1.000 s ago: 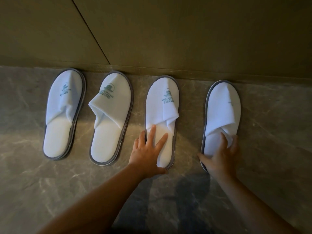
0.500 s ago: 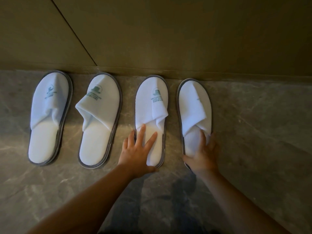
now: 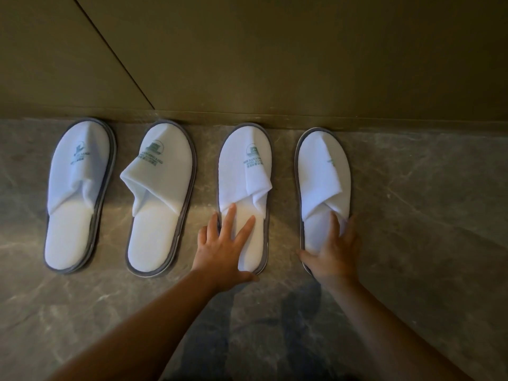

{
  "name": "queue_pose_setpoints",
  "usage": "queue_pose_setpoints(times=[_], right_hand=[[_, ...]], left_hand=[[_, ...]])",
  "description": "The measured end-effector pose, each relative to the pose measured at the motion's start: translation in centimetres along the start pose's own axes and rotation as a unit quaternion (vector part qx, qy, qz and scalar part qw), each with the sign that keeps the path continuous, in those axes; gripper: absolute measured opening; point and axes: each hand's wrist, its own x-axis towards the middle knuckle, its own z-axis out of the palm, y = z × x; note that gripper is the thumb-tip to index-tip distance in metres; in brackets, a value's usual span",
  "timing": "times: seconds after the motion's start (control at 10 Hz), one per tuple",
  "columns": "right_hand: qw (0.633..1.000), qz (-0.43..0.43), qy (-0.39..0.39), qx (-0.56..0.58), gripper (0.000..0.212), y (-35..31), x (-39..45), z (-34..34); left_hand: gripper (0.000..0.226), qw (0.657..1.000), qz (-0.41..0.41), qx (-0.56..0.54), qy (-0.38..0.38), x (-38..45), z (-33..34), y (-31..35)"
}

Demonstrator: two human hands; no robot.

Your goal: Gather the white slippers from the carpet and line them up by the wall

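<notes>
Four slippers on the floor (image 3: 412, 215), toes at the wall (image 3: 275, 64) — row nearly done; slipper 1 (image 3: 78, 193), slipper 2 (image 3: 160, 199) untouched; left hand (image 3: 225, 248) flat, unclenched on slipper 3 (image 3: 247, 174), right hand (image 3: 334, 251) likewise on slipper 4 (image 3: 321, 171) — probably evening the gap.

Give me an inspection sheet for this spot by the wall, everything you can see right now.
Surface: grey marbled floor, bare apart from the slippers.
Job's things: four white slippers in a row, toes at the wall.
Clutter: nothing seen.
Hands: left hand flat on the third slipper; right hand flat on the fourth slipper; neither is gripping.
Cables: nothing seen.
Surroundings: dim light, olive wall panels with a seam.
</notes>
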Motion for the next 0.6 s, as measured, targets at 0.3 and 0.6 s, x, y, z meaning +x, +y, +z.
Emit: queue_pose_setpoints(times=[0.3,0.6], right_hand=[[1.0,-0.003,-0.006,-0.003,0.101,0.3,0.1,0.0],[1.0,0.009,-0.018,0.0,0.1,-0.3,0.1,-2.3]], left_hand=[[0.109,1.0,-0.003,0.001,-0.001,0.3,0.1,0.2],[0.102,1.0,0.0,-0.009,-0.02,-0.8,-3.0,0.9]])
